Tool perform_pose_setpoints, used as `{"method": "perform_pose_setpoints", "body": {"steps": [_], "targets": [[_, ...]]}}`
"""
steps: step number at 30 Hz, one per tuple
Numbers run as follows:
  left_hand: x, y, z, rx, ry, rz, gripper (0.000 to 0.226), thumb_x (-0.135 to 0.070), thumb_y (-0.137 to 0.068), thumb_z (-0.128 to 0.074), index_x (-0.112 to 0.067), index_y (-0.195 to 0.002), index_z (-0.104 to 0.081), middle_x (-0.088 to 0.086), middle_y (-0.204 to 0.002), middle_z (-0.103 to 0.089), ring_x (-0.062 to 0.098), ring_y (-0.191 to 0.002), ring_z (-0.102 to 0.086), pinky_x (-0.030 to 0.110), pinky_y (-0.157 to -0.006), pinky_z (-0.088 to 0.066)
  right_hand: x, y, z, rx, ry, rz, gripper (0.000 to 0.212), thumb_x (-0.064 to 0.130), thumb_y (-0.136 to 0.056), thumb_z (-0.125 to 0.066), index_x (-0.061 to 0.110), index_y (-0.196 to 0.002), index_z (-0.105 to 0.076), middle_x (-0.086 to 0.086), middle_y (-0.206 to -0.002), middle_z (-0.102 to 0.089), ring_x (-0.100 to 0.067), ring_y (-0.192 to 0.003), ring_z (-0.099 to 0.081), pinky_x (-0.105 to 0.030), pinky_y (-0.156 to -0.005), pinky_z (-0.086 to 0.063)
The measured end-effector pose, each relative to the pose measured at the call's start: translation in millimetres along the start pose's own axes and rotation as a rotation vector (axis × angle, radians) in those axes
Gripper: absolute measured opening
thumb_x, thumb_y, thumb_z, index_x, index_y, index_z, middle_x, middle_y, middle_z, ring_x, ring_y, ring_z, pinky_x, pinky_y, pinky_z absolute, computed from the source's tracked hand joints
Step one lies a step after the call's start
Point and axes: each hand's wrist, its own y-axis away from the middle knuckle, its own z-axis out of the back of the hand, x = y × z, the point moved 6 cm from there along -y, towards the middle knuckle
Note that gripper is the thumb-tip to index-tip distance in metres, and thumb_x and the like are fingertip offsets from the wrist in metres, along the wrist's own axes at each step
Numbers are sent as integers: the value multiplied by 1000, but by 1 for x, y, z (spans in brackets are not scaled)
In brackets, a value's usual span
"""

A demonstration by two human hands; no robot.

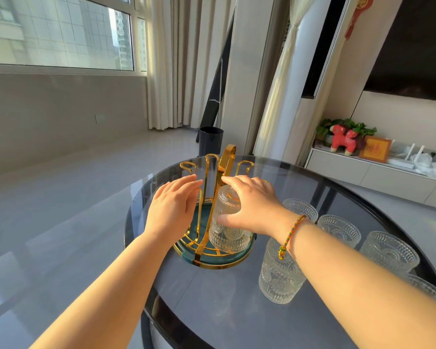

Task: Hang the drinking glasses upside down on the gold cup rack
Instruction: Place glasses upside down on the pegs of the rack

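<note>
My right hand [252, 205] sits on top of the inverted glass [228, 222], fingers [233, 181] draped over its base and thumb on its side — grasping it as it stands mouth-down on the gold rack [212, 197]. My left hand [173, 205] hovers flat and released beside the prongs. The other glasses (upright on the surface [224, 298]) lie nearer my right.

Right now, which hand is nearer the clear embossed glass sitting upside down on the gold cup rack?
Right. The right hand wraps the upside-down embossed glass; the left hand hovers beside it, across the gold cup rack upright.
</note>
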Motion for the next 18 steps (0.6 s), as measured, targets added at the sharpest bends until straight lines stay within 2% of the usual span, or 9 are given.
{"method": "perform_pose_setpoints", "body": {"steps": [3,7,10,15,18], "targets": [[-2,0,0,22,-64,-42,36,-25,-92,-33,-20,-125,-44,5,-137,-46,25,-130,-35,41,-111,-21,-2,13,9,-133,-70,17,79,48,-69,-61,25,-135,-23,-2,-144,-32,-24,-130,-24,-38,-106,-20],[-5,7,-4,88,-173,-114,45,-32,-91,-31,-22,-135,-26,3,-148,-28,21,-139,-16,34,-113,-5,-15,48,20,-360,-209,21,75,37,-70,-66,20,-133,-29,-4,-140,-37,-19,-127,-26,-24,-102,-15],[-13,12,-8,101,-215,-187,45,-34,-92,-31,-20,-135,-26,5,-149,-24,22,-139,-11,31,-109,1,-33,83,12,-502,-349,-79,76,27,-68,-71,15,-132,-31,-8,-136,-40,-20,-126,-30,-16,-100,-14],[-14,14,-13,115,-231,-156,46,-32,-91,-32,-19,-134,-27,5,-150,-20,21,-140,-6,38,-113,-8,-64,135,-26,-669,-510,-285,80,12,-63,-75,3,-129,-32,-19,-136,-37,-25,-127,-29,-16,-102,-13],[-16,15,-12,102,-209,-135,45,-29,-91,-35,-16,-134,-29,7,-148,-26,23,-139,-11,41,-112,-14,-76,146,-58,-629,-634,-422,86,11,-63,-75,6,-133,-24,-16,-141,-30,-19,-130,-24,-19,-105,-11]]}}
